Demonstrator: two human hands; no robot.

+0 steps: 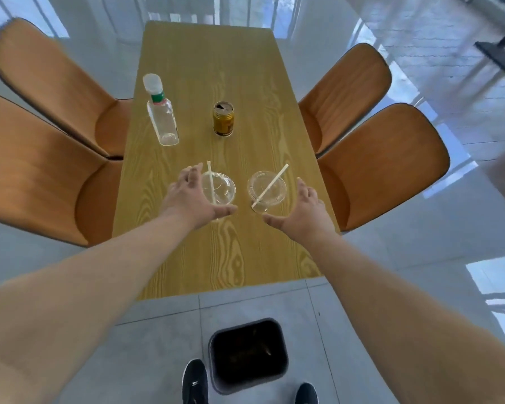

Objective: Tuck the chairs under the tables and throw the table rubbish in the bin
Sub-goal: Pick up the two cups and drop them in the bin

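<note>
The bin [248,355] is standing by my feet at the table [216,258] end. My left hand [194,199] and right hand [302,212] are spreading open beside two lidded cups [220,189] [266,189], gripping nothing. Beyond, a bottle [161,112] and can [223,119] are standing.

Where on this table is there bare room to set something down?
Free: the far end of the table beyond the bottle and can, and the near end between the hands and the table edge. Crowded: the middle, where the left hand and right hand flank two plastic cups.
</note>
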